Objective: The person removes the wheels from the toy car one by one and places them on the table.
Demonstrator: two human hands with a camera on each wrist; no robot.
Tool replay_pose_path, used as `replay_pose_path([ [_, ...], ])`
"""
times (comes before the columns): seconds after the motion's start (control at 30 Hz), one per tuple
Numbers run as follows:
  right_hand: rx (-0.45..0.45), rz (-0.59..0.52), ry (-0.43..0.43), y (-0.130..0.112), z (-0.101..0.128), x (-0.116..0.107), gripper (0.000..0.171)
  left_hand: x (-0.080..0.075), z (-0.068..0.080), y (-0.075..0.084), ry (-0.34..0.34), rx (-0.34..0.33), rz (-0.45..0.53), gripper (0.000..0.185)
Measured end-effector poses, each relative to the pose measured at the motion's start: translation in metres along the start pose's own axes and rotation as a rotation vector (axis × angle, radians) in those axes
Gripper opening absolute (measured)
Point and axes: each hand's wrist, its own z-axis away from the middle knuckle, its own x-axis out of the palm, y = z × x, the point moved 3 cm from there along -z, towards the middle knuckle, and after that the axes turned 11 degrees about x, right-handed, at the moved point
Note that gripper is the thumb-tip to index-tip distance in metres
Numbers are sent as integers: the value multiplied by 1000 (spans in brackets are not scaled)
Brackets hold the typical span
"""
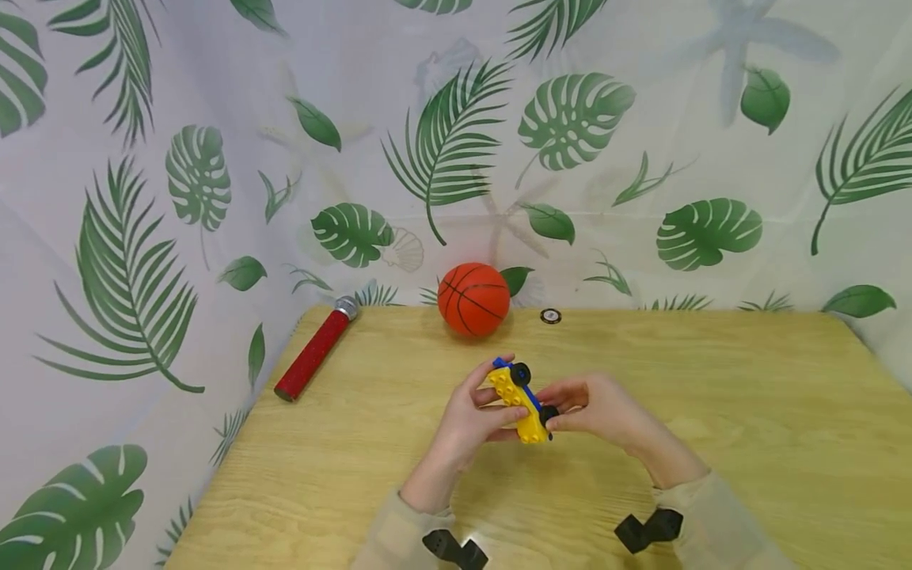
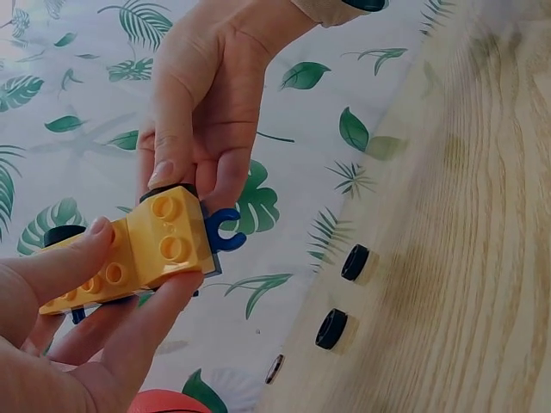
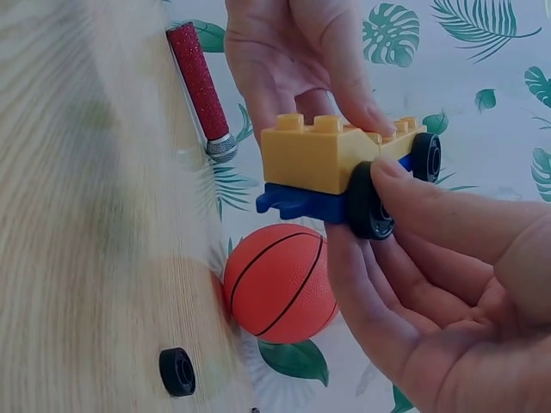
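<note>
A toy car (image 3: 301,163) is held up between the two hands, above the bench (image 1: 741,396). Its yellow body is gripped by the left hand (image 1: 469,413), with the thumb laid over the studded side and the fingers wrapped behind. At the right hand (image 1: 604,408), a black wheel (image 3: 370,206) at the car's near end is pinched between thumb and curled fingers.

Both hands are in contact with the car, so neither is nearer to it as a whole — the body is covered more by the left, the near end by the right. The long axis is slanted across the gap, from far on the left hand's side to near on the right's, with the wheeled flank turned towards the right hand. A second fitted wheel (image 3: 428,157) is seen at the far end.

Two loose wheels (image 2: 331,329) are shown on the bench in the left wrist view. Farther out, a basketball (image 1: 473,301) and a small round disc (image 1: 550,317) are placed beyond the hands — a red microphone (image 1: 313,354) off to their left.
</note>
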Motion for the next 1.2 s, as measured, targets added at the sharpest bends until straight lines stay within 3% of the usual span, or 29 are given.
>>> replay_pose_path([
  [0.43, 91, 54, 38, 0, 3, -1, 29, 0, -1, 1, -31, -2, -18, 64],
  [0.87, 133, 17, 61, -3, 3, 1, 28, -1, -1, 0, 38, -7, -51, 68],
  [1.2, 141, 52, 144, -3, 5, 1, 26, 5, 0, 2, 84, 18, -55, 64],
])
